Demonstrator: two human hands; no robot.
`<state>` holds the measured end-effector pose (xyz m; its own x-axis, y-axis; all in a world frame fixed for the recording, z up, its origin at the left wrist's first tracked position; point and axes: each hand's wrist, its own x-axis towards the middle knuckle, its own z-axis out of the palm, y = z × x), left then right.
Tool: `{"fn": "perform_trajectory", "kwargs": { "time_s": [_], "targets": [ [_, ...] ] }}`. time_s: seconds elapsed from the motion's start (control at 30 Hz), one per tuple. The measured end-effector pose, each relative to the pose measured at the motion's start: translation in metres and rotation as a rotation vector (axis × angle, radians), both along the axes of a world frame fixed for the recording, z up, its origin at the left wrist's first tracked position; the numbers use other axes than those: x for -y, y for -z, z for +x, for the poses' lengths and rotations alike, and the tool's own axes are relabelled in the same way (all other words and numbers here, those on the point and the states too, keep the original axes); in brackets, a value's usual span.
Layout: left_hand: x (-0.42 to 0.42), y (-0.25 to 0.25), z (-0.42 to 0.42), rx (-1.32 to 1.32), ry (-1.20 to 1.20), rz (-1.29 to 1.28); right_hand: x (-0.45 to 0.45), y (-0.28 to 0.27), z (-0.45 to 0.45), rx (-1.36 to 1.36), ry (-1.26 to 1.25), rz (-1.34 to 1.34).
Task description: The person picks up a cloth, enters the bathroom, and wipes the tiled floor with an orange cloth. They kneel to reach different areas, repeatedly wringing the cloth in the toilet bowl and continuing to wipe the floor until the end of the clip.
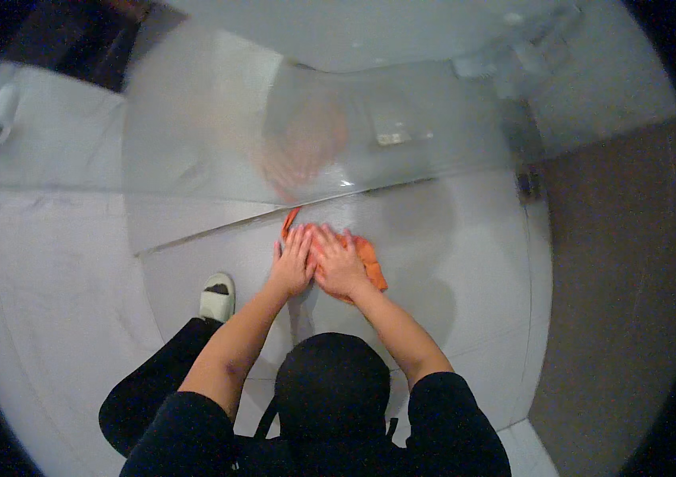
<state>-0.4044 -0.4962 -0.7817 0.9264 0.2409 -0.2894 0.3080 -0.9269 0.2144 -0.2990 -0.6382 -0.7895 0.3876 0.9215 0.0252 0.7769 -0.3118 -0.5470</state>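
An orange cloth (372,262) lies crumpled on the pale tiled floor. My right hand (335,259) presses down on its middle with the fingers extended. Beside it, my left hand (295,257) rests on the cloth's left part, palm down. A narrow orange strip (291,222), seemingly a tail of the cloth, sticks out past my left fingertips towards the bottom edge of a glass panel (206,149). Whatever cloth lies under my palms is hidden.
The glass panel's slanting edge (224,226) runs just ahead of my hands, and the glass carries a blurred reflection. My foot in a pale slide sandal (217,298) is at the left, near my bent knee (141,393). A brown surface (609,286) borders the right side.
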Motion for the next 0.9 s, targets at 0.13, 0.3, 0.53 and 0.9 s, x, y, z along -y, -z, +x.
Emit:
{"fn": "perform_trajectory", "kwargs": {
  "time_s": [0.13,0.3,0.53,0.9],
  "targets": [
    [-0.036,-0.027,-0.053,-0.248,-0.159,-0.130,-0.030,-0.001,0.017,-0.081,-0.512,0.102],
    [-0.026,-0.052,-0.076,-0.193,-0.366,-0.186,0.028,-0.006,0.065,0.142,-0.109,-0.420],
    [-0.028,-0.018,-0.202,-0.513,-1.248,-0.278,0.089,0.034,0.150,0.524,0.306,-0.418],
    [0.023,-0.007,-0.258,-0.257,-1.294,-0.491,-0.047,0.020,-0.087,0.255,-0.088,-0.383]
  ]
}}
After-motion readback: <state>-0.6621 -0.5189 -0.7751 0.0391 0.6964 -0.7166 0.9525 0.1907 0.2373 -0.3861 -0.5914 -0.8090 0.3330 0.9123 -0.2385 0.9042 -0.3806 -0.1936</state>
